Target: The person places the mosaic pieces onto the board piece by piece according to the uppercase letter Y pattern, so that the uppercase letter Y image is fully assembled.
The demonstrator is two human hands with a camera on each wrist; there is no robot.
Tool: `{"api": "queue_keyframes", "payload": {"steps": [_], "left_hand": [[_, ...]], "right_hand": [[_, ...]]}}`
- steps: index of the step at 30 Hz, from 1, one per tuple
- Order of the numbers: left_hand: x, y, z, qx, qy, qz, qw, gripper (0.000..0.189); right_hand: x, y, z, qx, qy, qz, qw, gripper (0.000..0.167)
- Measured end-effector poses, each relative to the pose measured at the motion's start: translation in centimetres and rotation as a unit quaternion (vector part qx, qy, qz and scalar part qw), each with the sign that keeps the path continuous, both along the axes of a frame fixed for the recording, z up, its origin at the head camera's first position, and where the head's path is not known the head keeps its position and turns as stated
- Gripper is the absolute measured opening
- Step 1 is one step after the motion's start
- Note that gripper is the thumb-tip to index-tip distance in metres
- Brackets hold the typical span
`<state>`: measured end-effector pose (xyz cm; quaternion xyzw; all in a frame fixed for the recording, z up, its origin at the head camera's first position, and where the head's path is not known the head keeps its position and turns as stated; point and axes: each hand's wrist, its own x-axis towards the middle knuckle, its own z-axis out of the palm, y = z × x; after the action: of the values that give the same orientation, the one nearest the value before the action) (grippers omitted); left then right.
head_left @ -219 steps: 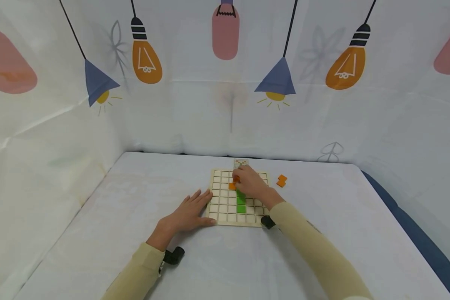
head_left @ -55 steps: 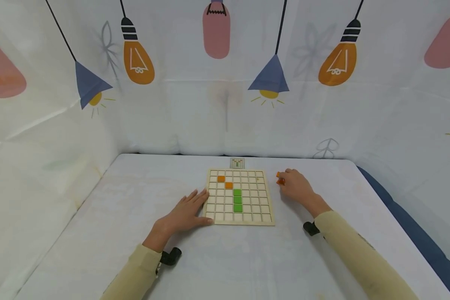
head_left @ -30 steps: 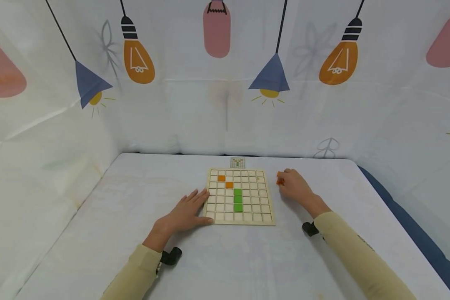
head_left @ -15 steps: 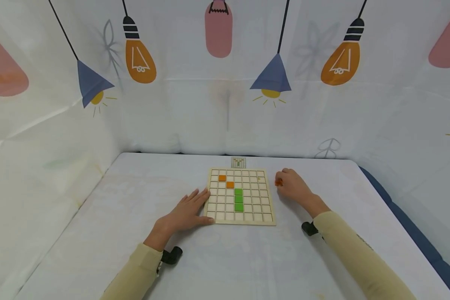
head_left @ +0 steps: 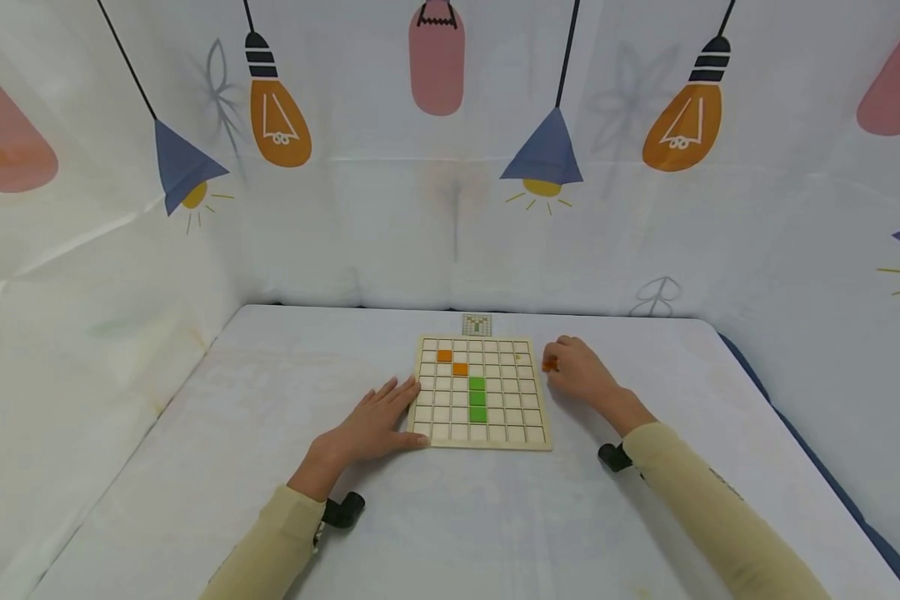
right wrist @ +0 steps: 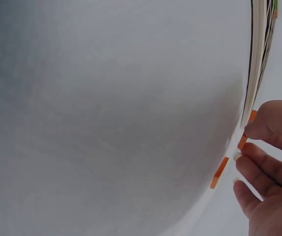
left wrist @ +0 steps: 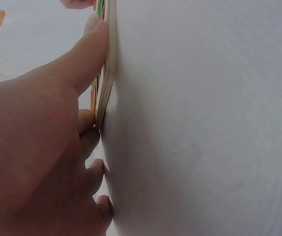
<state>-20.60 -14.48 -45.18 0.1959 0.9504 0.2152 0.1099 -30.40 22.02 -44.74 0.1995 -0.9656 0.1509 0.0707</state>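
A wooden grid board (head_left: pixel 510 444) lies on the white table, with two orange tiles (head_left: pixel 445 356) stepping diagonally down to a column of green tiles (head_left: pixel 477 398). My left hand (head_left: pixel 371 427) is spread at the board's lower left corner. In the left wrist view its thumb (left wrist: pixel 89 54) presses along the board's edge (left wrist: pixel 109 64). Just right of the board, my right hand (head_left: pixel 581 372) pinches an orange tile (right wrist: pixel 242 141) between thumb and fingers. A further bit of orange (right wrist: pixel 253 116) shows beyond the thumb. Another orange tile (right wrist: pixel 219 173) lies on the table beside the fingertips.
A small pattern card (head_left: pixel 477 325) lies behind the board, its picture too small to read fully. A cloth wall printed with lamps (head_left: pixel 543 154) and bulbs stands behind the table (head_left: pixel 450 525). Each wrist carries a black camera (head_left: pixel 345 510).
Since the oldest frame, a second orange tile has appeared on the board and my right hand has moved right to the loose tiles. Lately it has shifted slightly left. My left hand stays put.
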Motion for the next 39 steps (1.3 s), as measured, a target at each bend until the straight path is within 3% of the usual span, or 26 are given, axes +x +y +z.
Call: {"api": "queue_keyframes", "payload": {"steps": [10, 18, 24, 39], "left_hand": [[0.2, 0.0, 0.0, -0.005, -0.009, 0.000, 0.9999, 0.091], [0.5, -0.1, 0.2, -0.009, -0.011, -0.002, 0.9999, 0.092], [0.7, -0.1, 0.3, -0.003, -0.010, -0.006, 0.9999, 0.091], [1.0, -0.2, 0.5, 0.003, -0.013, -0.004, 0.9999, 0.090]], "right_hand": [[0.0, -0.8, -0.2, -0.002, -0.008, 0.011, 0.9999, 0.018], [0.3, -1.8, -0.7, -0.008, -0.016, 0.029, 0.9994, 0.013], [0.7, -2.7, -0.6, 0.006, -0.026, 0.035, 0.9990, 0.020], [1.7, -4.7, 0.2, 0.003, 0.000, 0.066, 0.9978, 0.012]]}}
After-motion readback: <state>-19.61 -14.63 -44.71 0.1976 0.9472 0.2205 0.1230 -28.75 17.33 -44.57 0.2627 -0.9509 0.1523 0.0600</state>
